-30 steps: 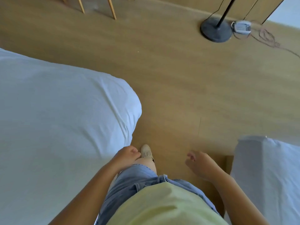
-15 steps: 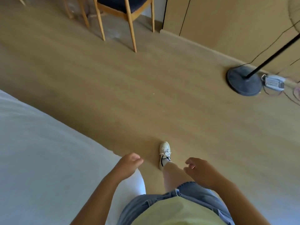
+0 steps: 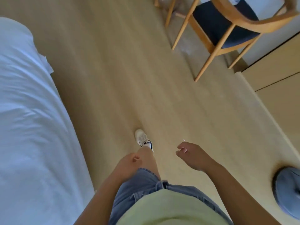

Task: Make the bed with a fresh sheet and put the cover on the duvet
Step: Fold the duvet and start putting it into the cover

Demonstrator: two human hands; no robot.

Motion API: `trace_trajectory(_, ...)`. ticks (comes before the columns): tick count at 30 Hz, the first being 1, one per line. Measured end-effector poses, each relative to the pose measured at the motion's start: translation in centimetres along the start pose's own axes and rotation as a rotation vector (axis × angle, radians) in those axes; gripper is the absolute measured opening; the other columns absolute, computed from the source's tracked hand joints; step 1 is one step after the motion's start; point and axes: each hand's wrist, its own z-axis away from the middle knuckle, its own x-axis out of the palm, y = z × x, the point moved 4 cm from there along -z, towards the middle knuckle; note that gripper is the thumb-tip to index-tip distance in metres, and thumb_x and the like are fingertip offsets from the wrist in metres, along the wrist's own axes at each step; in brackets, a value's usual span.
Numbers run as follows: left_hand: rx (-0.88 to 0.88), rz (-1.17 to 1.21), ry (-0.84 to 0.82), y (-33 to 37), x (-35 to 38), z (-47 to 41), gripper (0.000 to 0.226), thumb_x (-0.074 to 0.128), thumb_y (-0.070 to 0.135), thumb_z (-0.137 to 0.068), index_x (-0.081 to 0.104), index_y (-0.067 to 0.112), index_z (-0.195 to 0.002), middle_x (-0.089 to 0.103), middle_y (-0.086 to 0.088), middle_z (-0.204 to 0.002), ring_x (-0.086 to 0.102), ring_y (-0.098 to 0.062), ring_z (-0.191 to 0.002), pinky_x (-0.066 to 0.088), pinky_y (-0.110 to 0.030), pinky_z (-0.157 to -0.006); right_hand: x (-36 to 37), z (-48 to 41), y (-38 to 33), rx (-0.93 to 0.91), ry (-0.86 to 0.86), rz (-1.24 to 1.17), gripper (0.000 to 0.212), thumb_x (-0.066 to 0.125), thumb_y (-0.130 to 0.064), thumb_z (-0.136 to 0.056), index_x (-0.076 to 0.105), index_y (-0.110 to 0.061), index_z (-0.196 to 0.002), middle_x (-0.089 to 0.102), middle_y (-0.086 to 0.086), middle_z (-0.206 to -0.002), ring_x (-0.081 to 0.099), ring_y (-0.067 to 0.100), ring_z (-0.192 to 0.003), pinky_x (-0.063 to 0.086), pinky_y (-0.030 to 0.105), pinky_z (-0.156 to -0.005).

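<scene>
White-sheeted bed running down the left of the view

There's the bed (image 3: pixel 17 168), taking up the whole left side, from the bottom of the frame right up to a rounded corner near the top left; the sheet (image 3: pixel 29 98) over it is white with a bluish cast in this light, spread across the top and dropping over the long right-hand edge; soft creases run slantwise across it, thickest around the middle; near the upper corner a small fold of fabric (image 3: pixel 48 67) juts out from the edge; the view is blurred, so how the sheet is tucked cannot be told
</scene>
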Motion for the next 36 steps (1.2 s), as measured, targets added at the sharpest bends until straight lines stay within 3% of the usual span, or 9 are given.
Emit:
trace_trajectory(3,-0.038,-0.005,0.061,4.3,-8.7,-5.8,0.022,0.051,0.027,-0.094,0.057,0.015,-0.111,0.055,0.003,-0.098,0.052,-0.013,-0.087,0.039,-0.025,-0.074,-6.5,-7.9,-6.7,-0.045,-0.023,0.093,0.037,0.047,-0.030,-0.097,0.051,-0.011,-0.129,0.057,0.006,-0.121,0.053,0.020,-0.106,0.037,0.023,-0.081)
trace_trajectory(7,-0.095,0.107,0.167,11.1,-22.4,-12.2,0.028,0.056,0.028,-0.092,0.060,0.008,-0.112,0.062,-0.007,-0.102,0.061,-0.024,-0.093,0.045,-0.031,-0.081,-15.4,-16.8,-16.1,-0.111,-0.040,0.084,0.037,0.048,-0.029,-0.097,0.051,-0.011,-0.129,0.057,0.004,-0.116,0.050,0.014,-0.096,0.036,0.023,-0.079)
trace_trajectory(11,-0.106,0.081,0.202,17.0,-34.4,-19.3,0.027,0.057,0.029,-0.092,0.061,0.011,-0.111,0.061,-0.005,-0.095,0.058,-0.020,-0.084,0.042,-0.025,-0.073,-23.0,-26.2,-23.4,-0.140,-0.048,0.149,0.036,0.048,-0.032,-0.096,0.052,-0.014,-0.127,0.057,0.000,-0.112,0.052,0.014,-0.099,0.036,0.024,-0.077)
trace_trajectory(16,-0.194,0.185,0.327,22.9,-47.4,-28.3,0.032,0.055,0.027,-0.094,0.058,0.007,-0.119,0.063,-0.012,-0.115,0.059,-0.026,-0.105,0.045,-0.032,-0.092,-32.1,-40.7,-33.4,-0.180,-0.078,0.233,0.038,0.049,-0.031,-0.095,0.051,-0.012,-0.128,0.059,0.003,-0.114,0.051,0.015,-0.095,0.038,0.025,-0.078)
trace_trajectory(20,-0.206,0.156,0.288,27.8,-56.9,-33.3,0.034,0.051,0.030,-0.095,0.055,0.010,-0.123,0.060,-0.008,-0.117,0.058,-0.020,-0.101,0.042,-0.024,-0.082,-41.1,-50.1,-44.5,-0.248,-0.059,0.281,0.035,0.049,-0.028,-0.095,0.053,-0.011,-0.125,0.060,0.003,-0.108,0.050,0.014,-0.090,0.037,0.024,-0.075)
trace_trajectory(24,-0.267,0.304,0.388,30.5,-68.2,-38.0,0.031,0.053,0.031,-0.094,0.057,0.013,-0.119,0.062,-0.007,-0.114,0.060,-0.021,-0.099,0.046,-0.032,-0.089,-48.0,-57.7,-55.1,-0.301,-0.089,0.318,0.035,0.048,-0.030,-0.095,0.054,-0.012,-0.124,0.054,-0.004,-0.099,0.051,0.013,-0.090,0.035,0.024,-0.074)
trace_trajectory(28,-0.293,0.391,0.432,32.6,-79.8,-45.2,0.028,0.057,0.028,-0.092,0.059,0.012,-0.115,0.062,-0.010,-0.113,0.061,-0.025,-0.099,0.047,-0.036,-0.092,-52.9,-67.3,-65.0,-0.318,-0.115,0.344,0.036,0.047,-0.031,-0.095,0.053,-0.013,-0.125,0.053,-0.006,-0.099,0.052,0.013,-0.091,0.038,0.024,-0.077)
trace_trajectory(36,-0.261,0.276,0.352,40.2,-107.1,-60.4,0.034,0.055,0.030,-0.093,0.058,0.009,-0.119,0.062,-0.010,-0.112,0.059,-0.023,-0.098,0.042,-0.027,-0.080,-64.1,-84.1,-84.9,-0.274,-0.106,0.372,0.036,0.047,-0.030,-0.096,0.052,-0.011,-0.127,0.059,0.003,-0.114,0.052,0.014,-0.095,0.038,0.025,-0.077)
